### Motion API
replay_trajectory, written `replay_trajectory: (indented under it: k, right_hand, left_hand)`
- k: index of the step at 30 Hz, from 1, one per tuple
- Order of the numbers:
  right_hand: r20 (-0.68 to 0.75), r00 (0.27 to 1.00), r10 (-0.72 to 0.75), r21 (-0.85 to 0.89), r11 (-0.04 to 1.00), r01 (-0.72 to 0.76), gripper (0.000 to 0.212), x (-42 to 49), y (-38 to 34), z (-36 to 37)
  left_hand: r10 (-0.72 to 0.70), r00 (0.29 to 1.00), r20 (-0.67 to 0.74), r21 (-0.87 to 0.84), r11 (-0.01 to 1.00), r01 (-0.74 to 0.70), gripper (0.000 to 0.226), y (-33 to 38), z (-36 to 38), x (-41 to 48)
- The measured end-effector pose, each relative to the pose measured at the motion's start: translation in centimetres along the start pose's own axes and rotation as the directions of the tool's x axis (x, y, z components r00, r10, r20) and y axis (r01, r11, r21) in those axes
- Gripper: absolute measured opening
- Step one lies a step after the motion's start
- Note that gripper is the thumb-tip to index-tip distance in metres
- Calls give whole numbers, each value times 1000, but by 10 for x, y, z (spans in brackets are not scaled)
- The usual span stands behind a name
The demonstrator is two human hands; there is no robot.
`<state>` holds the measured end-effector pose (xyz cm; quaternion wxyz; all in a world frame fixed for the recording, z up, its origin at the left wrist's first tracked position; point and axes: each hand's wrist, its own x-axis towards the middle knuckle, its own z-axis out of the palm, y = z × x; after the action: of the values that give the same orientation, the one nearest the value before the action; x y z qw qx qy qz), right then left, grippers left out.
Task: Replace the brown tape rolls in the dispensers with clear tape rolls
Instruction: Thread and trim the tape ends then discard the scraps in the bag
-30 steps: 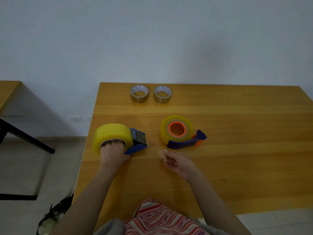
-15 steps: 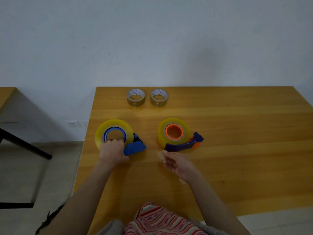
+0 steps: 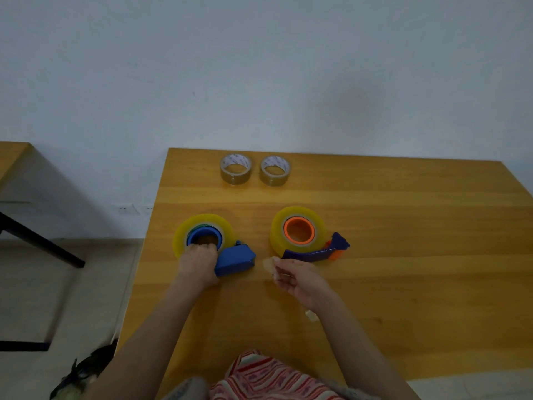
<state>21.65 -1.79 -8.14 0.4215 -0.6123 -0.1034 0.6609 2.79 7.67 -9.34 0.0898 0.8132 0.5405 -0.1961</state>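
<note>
Tipped down since a second ago, the blue dispenser (image 3: 235, 259) now lies flat near the tabletop's (image 3: 403, 269) left edge, hub up, with the left clear tape roll (image 3: 183, 236) seated on it. The left hand (image 3: 199, 265) grasps that roll, fingers curled over its near rim toward the hub. The right hand (image 3: 297, 280) pinches a tape scrap (image 3: 268, 265) just in front of the purple dispenser (image 3: 313, 253), which carries the right clear tape roll (image 3: 298, 212). The left brown tape roll (image 3: 236, 179) and right brown tape roll (image 3: 274, 181) lie side by side at the far edge. The clear rolls are probably stiff, fairly heavy and slick-sided, so they are best held across the outer rim.
</note>
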Motion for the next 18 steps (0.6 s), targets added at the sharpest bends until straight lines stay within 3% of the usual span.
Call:
replay_trajectory:
  k: [4, 7, 10, 12, 14, 18]
  right_hand:
    - [-5, 999, -38, -9, 999, 38, 15, -4, -4, 3]
    - [22, 994, -111, -49, 992, 112, 9, -10, -6, 5]
    - [25, 979, -202, -96, 974, 203, 11, -16, -6, 4]
    - [-38, 959, -280, -203, 942, 267, 13, -20, -7, 1]
    - [-118, 919, -376, -324, 889, 322, 16, -24, -7, -8]
    - [-281, 826, -488, -491, 813, 313, 17, -31, 1, -42]
  left_hand:
    - [-16, 999, 30, 7, 1000, 16, 42, 5, -4, -5]
    - [0, 997, -73, -246, 969, -18, 46, 13, -20, -17]
    - [6, 967, -256, -639, 749, -174, 37, 31, -37, -33]
    - [25, 956, -292, -749, 616, -245, 27, 48, -37, -40]
    - [66, 954, -293, -779, 562, -278, 21, 64, -27, -45]
    - [205, 950, -237, -729, 609, -313, 24, 89, 7, -50]
